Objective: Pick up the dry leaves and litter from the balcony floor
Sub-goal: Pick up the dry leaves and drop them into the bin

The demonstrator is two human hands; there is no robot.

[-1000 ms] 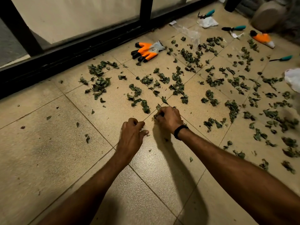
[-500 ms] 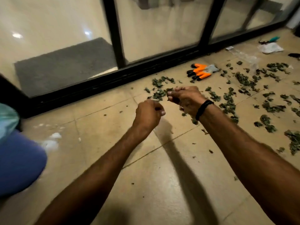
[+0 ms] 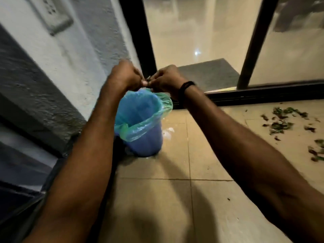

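My left hand [image 3: 125, 76] and my right hand [image 3: 165, 81] are held close together, fingers closed, just above the far rim of a blue bin [image 3: 145, 139] lined with a green-blue plastic bag [image 3: 140, 123]. A small dark bit of leaf shows between the fingertips of both hands; what else they hold is hidden. A black band circles my right wrist. Dry green leaves [image 3: 282, 124] lie scattered on the tiled floor at the right edge.
The bin stands in the corner beside a rough grey-white wall [image 3: 61, 76] on the left. A black-framed glass door [image 3: 263, 93] runs along the back, with a dark mat behind it. White specks mark the tile by the bin.
Both hands lifted from the leaf-strewn floor and swung left with the view; they now hover over the lined bin, which was only partly visible half a second ago.
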